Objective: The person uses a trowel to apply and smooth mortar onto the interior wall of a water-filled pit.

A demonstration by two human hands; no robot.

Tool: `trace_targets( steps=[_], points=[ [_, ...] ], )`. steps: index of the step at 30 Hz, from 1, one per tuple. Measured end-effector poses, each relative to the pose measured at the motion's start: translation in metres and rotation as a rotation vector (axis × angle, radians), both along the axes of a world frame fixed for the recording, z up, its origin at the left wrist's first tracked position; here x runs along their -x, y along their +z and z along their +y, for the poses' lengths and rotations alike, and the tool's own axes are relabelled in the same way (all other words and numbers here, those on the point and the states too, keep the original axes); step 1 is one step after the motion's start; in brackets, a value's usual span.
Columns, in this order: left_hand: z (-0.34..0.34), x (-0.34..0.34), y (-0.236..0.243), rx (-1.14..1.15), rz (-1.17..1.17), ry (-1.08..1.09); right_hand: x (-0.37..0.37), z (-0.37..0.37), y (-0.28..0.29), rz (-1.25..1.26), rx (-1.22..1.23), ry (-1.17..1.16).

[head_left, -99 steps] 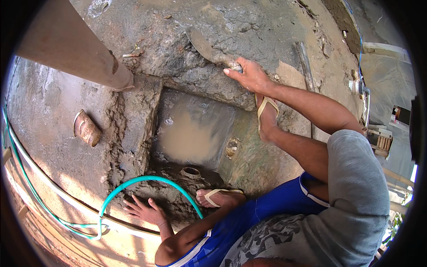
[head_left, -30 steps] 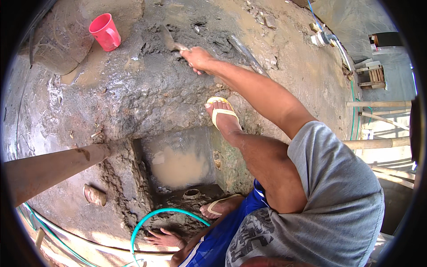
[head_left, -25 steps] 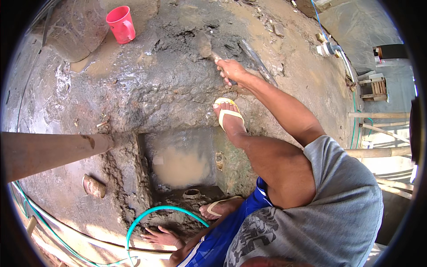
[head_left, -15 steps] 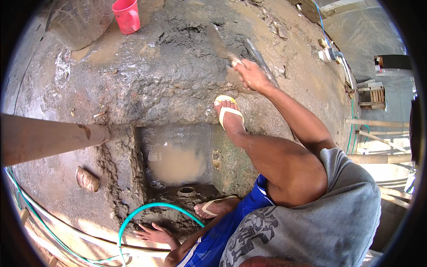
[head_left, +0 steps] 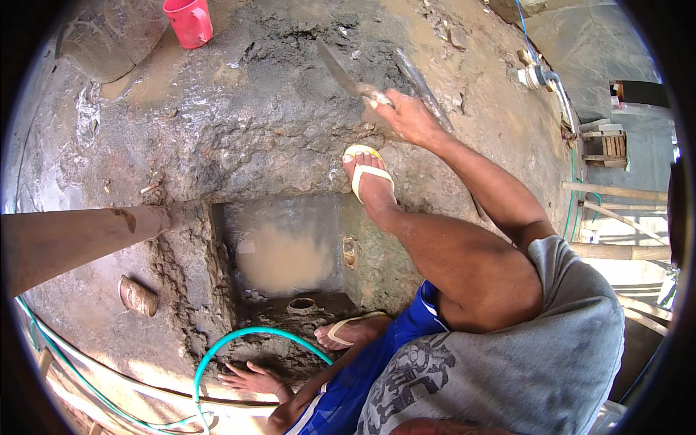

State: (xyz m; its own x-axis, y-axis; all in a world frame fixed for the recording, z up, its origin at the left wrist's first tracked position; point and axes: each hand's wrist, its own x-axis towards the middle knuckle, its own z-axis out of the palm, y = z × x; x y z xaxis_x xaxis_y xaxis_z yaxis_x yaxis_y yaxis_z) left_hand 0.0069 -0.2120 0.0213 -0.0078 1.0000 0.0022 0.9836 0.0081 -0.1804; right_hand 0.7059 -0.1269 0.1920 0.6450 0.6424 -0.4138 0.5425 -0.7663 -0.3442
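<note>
My right hand (head_left: pixel 413 119) is closed round the handle of a trowel (head_left: pixel 338 69). Its narrow metal blade points up and left over wet grey mortar (head_left: pixel 286 58). Just right of the trowel, a long grey bar-like piece (head_left: pixel 422 87) lies on the ground, partly behind my hand. My left hand (head_left: pixel 251 381) rests low in the picture with its fingers spread on the muddy ground, holding nothing. A green hose (head_left: pixel 239 333) arches beside it. Between my hands lies a square pit (head_left: pixel 290 210) holding muddy water, with a round pipe opening (head_left: pixel 301 305) at its near side.
A brown post (head_left: pixel 87 239) juts in from the left, above a cut pipe stub (head_left: pixel 138 296). A pink mug (head_left: pixel 190 22) stands beside a large container (head_left: pixel 112 36) at upper left. My sandalled feet (head_left: pixel 373 181) straddle the pit's corner. Bamboo poles (head_left: pixel 623 251) and a pipe fitting (head_left: pixel 533 77) are at right.
My right hand and the trowel have shifted slightly left, and the blade shows more sharply. The whole view has moved a little. My left hand stays on the ground.
</note>
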Motion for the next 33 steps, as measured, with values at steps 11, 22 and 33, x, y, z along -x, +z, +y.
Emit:
trace_targets(
  steps=[11, 22, 33],
  points=[
    [-0.006, -0.004, -0.007, 0.006, 0.043, 0.034, -0.072, -0.064, -0.038, -0.141, 0.078, -0.008],
    [-0.006, 0.003, -0.006, 0.005, 0.018, -0.004, 0.046, 0.018, -0.026, 0.025, 0.032, 0.453],
    [-0.001, -0.007, 0.002, 0.02, -0.026, 0.027, -0.051, -0.075, -0.013, -0.27, 0.06, 0.099]
  ],
)
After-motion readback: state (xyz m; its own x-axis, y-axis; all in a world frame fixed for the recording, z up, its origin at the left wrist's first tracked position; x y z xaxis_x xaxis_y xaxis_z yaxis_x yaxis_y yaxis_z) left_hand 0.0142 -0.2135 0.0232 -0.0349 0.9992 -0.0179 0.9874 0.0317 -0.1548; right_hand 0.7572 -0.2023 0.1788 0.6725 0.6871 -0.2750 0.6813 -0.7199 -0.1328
